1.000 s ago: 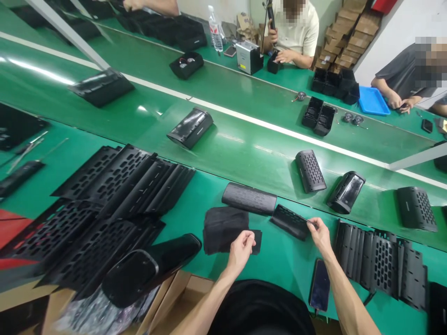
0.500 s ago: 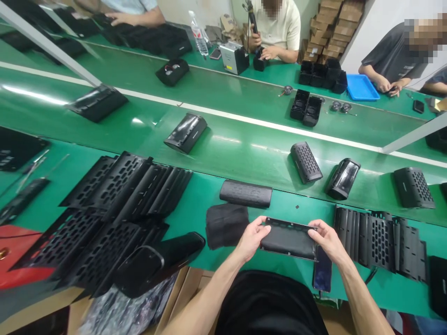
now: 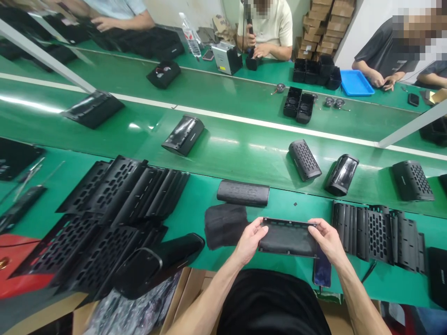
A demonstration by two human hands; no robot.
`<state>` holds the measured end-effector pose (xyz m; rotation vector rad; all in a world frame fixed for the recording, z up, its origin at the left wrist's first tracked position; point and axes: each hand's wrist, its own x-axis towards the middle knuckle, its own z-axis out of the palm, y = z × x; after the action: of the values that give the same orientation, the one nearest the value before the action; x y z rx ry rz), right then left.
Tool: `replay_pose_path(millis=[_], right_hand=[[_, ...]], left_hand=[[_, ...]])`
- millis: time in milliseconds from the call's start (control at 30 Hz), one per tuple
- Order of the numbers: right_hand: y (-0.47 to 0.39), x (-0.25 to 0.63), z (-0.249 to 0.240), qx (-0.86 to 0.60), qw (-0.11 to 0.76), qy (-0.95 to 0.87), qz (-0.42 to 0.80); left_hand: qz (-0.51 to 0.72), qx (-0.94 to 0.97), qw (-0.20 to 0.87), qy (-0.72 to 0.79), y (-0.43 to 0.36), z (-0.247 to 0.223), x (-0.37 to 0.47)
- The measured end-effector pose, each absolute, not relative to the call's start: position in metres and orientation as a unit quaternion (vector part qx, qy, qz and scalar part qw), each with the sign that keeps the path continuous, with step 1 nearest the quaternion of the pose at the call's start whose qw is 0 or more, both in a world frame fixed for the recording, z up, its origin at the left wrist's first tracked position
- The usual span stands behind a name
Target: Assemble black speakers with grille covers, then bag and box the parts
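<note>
A black speaker grille panel (image 3: 288, 241) is held level above the green bench, its inner side up, with dark cloth lying in it. My left hand (image 3: 250, 239) pinches its left end, thumb on the upper edge. At the right end, my right hand (image 3: 326, 237) grips the upper corner the same way. Just left of my left hand lies a stack of black cloth pieces (image 3: 225, 225). Behind that rests another black grille panel (image 3: 243, 192), outer face up. A phone (image 3: 321, 270) lies partly under my right hand.
Stacked grille panels stand at left (image 3: 115, 204) and right (image 3: 380, 235). A black speaker (image 3: 160, 265) lies at the bench's front edge. Beyond runs a green conveyor belt (image 3: 237, 153) carrying several speaker housings. Co-workers sit across it, near a blue tray (image 3: 356, 83).
The view has shifted slightly. Both hands still hold the panel in nearly the same pose, and the cloth in it looks a little flatter. Across the belt, a co-worker's hand tool has lowered slightly.
</note>
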<state>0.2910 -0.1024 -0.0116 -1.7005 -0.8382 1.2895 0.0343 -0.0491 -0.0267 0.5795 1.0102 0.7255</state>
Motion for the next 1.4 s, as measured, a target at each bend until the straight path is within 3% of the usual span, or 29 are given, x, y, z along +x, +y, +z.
replay_pose_path(millis=[500, 800, 1400], right_hand=[[-0.100, 0.284, -0.010, -0.704, 0.414, -0.361, 0.450], [-0.087, 0.269, 0.000, -0.688, 0.355, -0.568, 0.279], [-0.081, 0.266, 0.010, -0.674, 0.340, -0.595, 0.276]], left_hand=[[0.338, 0.223, 0.802, 0.439, -0.052, -0.020, 0.030], [0.324, 0.242, 0.809, 0.427, -0.053, -0.019, 0.032], [0.324, 0.245, 0.816, 0.412, -0.054, -0.019, 0.035]])
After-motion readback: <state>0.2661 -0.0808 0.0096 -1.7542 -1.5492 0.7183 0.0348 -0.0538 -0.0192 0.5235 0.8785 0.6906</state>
